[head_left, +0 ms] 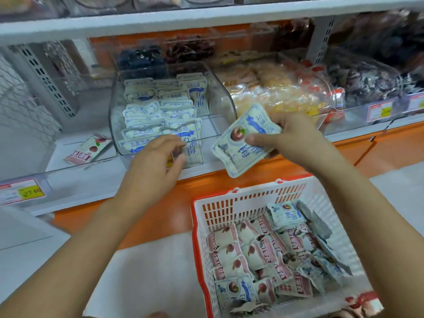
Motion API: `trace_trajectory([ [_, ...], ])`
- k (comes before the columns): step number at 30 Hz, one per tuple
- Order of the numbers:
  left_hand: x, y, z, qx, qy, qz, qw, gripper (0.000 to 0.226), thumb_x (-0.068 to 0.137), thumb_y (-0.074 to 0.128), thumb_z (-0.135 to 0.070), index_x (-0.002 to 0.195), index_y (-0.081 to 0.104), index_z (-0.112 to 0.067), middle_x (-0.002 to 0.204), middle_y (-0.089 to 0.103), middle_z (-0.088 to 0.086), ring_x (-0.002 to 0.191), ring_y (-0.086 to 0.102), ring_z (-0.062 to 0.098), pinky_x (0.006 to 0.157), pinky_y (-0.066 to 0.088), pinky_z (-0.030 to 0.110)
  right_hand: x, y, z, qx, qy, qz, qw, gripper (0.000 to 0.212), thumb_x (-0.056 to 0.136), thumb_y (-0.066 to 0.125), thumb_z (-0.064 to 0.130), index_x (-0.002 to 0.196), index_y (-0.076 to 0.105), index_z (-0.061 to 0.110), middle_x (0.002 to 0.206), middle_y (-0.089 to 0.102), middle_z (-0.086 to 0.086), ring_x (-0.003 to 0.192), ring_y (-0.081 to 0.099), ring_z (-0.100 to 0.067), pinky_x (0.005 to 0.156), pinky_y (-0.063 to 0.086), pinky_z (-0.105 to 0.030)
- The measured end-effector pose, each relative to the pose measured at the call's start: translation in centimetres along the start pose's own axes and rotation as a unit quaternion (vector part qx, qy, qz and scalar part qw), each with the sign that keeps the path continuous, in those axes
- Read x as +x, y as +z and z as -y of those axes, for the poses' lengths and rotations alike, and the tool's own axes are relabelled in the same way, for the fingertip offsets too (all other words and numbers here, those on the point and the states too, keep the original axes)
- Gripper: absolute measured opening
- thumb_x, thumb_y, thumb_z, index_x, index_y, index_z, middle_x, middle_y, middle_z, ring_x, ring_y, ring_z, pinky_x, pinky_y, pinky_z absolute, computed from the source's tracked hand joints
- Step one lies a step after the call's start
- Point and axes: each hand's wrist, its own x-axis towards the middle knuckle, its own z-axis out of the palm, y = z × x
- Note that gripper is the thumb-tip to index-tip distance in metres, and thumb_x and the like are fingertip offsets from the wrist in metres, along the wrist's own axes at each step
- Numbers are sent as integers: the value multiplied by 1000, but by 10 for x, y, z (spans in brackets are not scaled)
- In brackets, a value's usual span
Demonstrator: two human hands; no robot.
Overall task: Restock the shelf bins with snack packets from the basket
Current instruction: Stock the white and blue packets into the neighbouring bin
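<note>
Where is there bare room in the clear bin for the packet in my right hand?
Bare floor for the held packet shows in the clear bin along its right wall, beside the blue-and-white packets; its left and middle are packed. The left hand crowds the front. The shelf around the pink packet is mostly bare.

White shelf (pixel 96 191) bearing row of clear bins (pixel 114 125)
</note>
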Motion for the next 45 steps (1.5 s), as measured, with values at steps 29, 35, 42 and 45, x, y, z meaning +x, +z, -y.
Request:
trace_trajectory([
  [29,24,12,42,-75,9,-57,995,45,93,42,-25,136,50,-15,142,47,-4,133,20,-5,105,2,-1,258,118,59,-498,-54,23,865,31,88,47,-4,115,60,2,115,61,-16,97,61,-29,82,52,-35],
  [35,22,11,46,-77,26,-60,995,43,92,43,-22,133,53,-12,139,51,-2,136,26,-1,109,8,3,240,128,39,-539,-122,-155,819,60,49,78,0,108,65,1,126,51,-32,104,60,-40,64,54,-33],
  [42,14,3,33,-90,113,-112,983,38,94,43,-19,125,60,-7,127,58,-3,130,41,7,111,27,18,221,108,45,-376,-125,-46,917,29,86,52,1,115,56,-1,121,57,-19,107,57,-31,86,46,-29],
  [45,6,5,20,-111,135,-112,978,33,92,46,-21,116,67,-9,117,65,-4,117,53,5,102,38,18,185,91,49,-247,-122,-52,960,22,87,50,1,106,61,2,108,64,-14,102,58,-29,83,43,-30],
])
